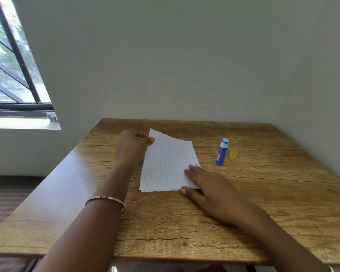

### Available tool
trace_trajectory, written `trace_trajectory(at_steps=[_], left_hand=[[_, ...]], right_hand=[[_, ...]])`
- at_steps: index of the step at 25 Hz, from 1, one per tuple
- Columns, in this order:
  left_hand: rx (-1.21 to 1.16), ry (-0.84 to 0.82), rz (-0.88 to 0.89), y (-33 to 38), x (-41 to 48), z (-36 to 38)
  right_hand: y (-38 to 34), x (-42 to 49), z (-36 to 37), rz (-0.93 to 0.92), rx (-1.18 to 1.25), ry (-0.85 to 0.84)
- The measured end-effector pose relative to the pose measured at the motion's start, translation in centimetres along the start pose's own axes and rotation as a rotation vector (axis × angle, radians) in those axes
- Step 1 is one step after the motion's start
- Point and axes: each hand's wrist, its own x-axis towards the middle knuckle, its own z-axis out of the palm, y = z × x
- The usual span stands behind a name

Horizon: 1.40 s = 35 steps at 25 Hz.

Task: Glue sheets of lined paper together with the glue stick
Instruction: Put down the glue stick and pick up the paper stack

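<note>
A barred window filled the view's 10 o'clock corner, set in a plain pale wall that ran behind the wooden worktop. A metal bracelet circled the left wrist. The left hand reached to the 10 o'clock corner of the sheets of lined paper, which lay near the worktop's middle. Its grip was narrow, thumb and fingers pinching that corner of the top sheet, which curled up off the pile, and the hand hid the paper's far left edge. At the pile's 5 o'clock corner the right hand lay flat, its grip wide, straight fingers pressing the paper down and covering that corner. At 3 o'clock from the paper, well apart, a blue glue stick stood upright and uncapped. Its yellow cap sat just beside it, at its 3 o'clock.
</note>
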Motion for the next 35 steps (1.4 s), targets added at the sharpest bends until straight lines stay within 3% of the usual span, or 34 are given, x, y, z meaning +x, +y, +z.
trace_trajectory(at_steps=[5,9,12,14,18,20,23,26,29,35], left_hand=[[0.252,0.24,0.212,-0.1,0.0,-2.5],[0.293,0.295,0.253,-0.3,0.6,-2.9],[0.296,0.337,0.385,-0.4,0.8,-2.8],[0.258,0.384,0.456,-0.1,0.8,-2.9],[0.098,0.39,0.518,0.8,0.4,-3.2],[0.088,0.411,0.548,1.0,0.2,-3.2],[0.09,0.418,0.557,1.0,0.2,-3.2],[0.111,0.404,0.52,0.6,0.5,-3.0],[0.122,0.402,0.446,0.0,1.0,-2.9],[0.132,0.394,0.372,-1.1,1.7,-2.6]], right_hand=[[-2.0,2.1,0.0,-0.085,-0.046,-0.076],[-3.3,3.7,-0.2,-0.114,-0.078,-0.107],[-3.2,4.0,-0.6,-0.108,-0.033,-0.096],[-2.7,4.2,-0.9,-0.075,0.102,-0.003],[-1.6,6.4,-2.0,0.113,0.556,0.376],[-0.7,8.0,-2.5,0.229,0.751,0.413],[0.1,10.0,-1.8,0.324,1.086,0.338],[0.0,11.1,-0.8,0.355,1.236,0.39],[-0.2,11.5,-0.6,0.362,1.218,0.505],[0.0,12.4,-0.2,0.393,1.065,0.507]])
